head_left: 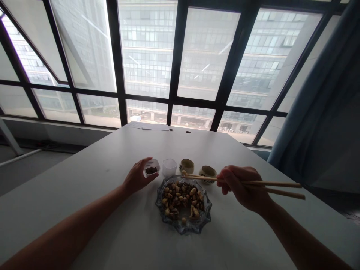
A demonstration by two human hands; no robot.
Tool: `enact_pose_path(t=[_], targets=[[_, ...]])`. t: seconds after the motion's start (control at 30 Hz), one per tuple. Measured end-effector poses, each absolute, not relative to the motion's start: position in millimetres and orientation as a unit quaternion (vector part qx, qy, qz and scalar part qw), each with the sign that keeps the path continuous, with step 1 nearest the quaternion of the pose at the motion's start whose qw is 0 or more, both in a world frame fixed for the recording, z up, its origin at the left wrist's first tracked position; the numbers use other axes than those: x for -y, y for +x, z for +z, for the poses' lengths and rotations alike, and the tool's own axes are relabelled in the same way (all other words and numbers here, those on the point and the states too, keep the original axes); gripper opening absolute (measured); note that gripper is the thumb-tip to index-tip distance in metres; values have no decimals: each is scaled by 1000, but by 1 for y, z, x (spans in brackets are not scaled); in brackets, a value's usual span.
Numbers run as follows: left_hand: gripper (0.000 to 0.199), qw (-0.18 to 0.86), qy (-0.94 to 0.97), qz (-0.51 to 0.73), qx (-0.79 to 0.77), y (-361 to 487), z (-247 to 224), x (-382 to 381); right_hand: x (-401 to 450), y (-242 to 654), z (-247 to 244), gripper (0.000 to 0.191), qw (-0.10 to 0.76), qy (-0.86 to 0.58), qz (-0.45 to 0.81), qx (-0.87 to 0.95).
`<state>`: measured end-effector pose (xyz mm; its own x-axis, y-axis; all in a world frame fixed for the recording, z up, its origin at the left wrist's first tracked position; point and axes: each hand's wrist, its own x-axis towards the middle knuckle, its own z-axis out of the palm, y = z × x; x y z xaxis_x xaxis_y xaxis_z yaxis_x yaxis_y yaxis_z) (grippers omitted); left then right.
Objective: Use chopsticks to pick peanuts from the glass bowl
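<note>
1. Forearms (pixel 81 227) foremost; between them, scalloped glass bowl (pixel 185 228) of mixed nuts (pixel 176 193) on table (pixel 132 236).
2. Left hand (pixel 138 176): grasping clear plastic cup (pixel 157 165), dark bits (pixel 151 170) inside.
3. Right hand (pixel 243 185): gripping wooden chopsticks (pixel 277 184), tips pinching pale nut (pixel 184 173) over bowl's far rim.

Daylight is entering dark-framed windows (pixel 209 52), a building (pixel 147 45) is standing outside, a blue curtain (pixel 317 101) is hanging at right, a white table (pixel 135 232) is stretching below.
</note>
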<state>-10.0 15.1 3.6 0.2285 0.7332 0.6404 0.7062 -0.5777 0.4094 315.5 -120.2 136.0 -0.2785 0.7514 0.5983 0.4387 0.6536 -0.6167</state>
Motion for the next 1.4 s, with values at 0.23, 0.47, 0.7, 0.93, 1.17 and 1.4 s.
enact_pose_path(t=[0.23,0.47,0.7,0.93,1.17,1.4], targets=[[66,68,787,397,-468,-15,6,-15,108,326,139,51,523,-430,380,630],[63,-27,843,338,-418,16,58,-18,111,331,144,59,416,-487,358,679],[83,22,873,124,-470,74,80,-34,117,330,143,56,354,-481,339,727],[76,-72,923,176,-335,78,76,-36,121,333,149,58,369,-473,320,733],[69,-15,898,147,-414,77,81,-42,120,337,147,53,374,-459,307,745],[90,82,881,45,-464,106,95,-56,121,335,148,54,350,-464,312,752]])
